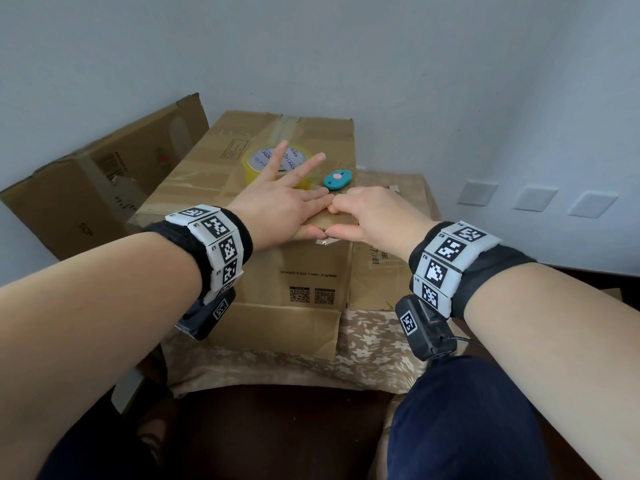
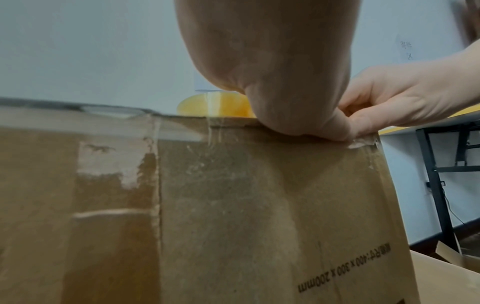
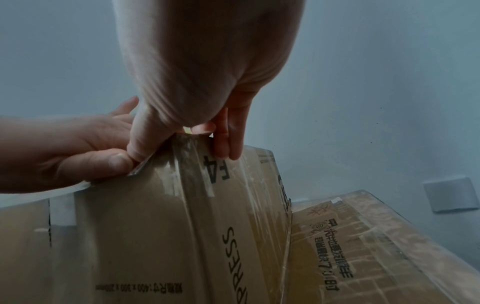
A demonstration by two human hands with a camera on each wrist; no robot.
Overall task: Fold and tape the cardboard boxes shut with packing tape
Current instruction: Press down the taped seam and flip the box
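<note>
A brown cardboard box (image 1: 194, 188) stands closed in front of me, with old clear tape across its top. My two hands meet at its near right top edge. My left hand (image 1: 277, 206) lies on the lid with straight, spread fingers; its thumb (image 2: 322, 129) presses on the edge. Beside it my right hand (image 1: 374, 216) has curled fingers and pinches a clear tape end (image 1: 325, 241) over that edge. The tape strip (image 3: 192, 164) runs down the box face. A yellow packing tape roll (image 1: 251, 168) and a teal cutter (image 1: 337, 179) lie on the lid beyond my fingers.
A second cardboard box (image 1: 391, 271) stands against the first one's right side, both on a floral cloth (image 1: 374, 344). An opened box (image 1: 86, 188) leans at the left by the wall. Wall sockets (image 1: 535, 199) sit low on the right. My knees are below.
</note>
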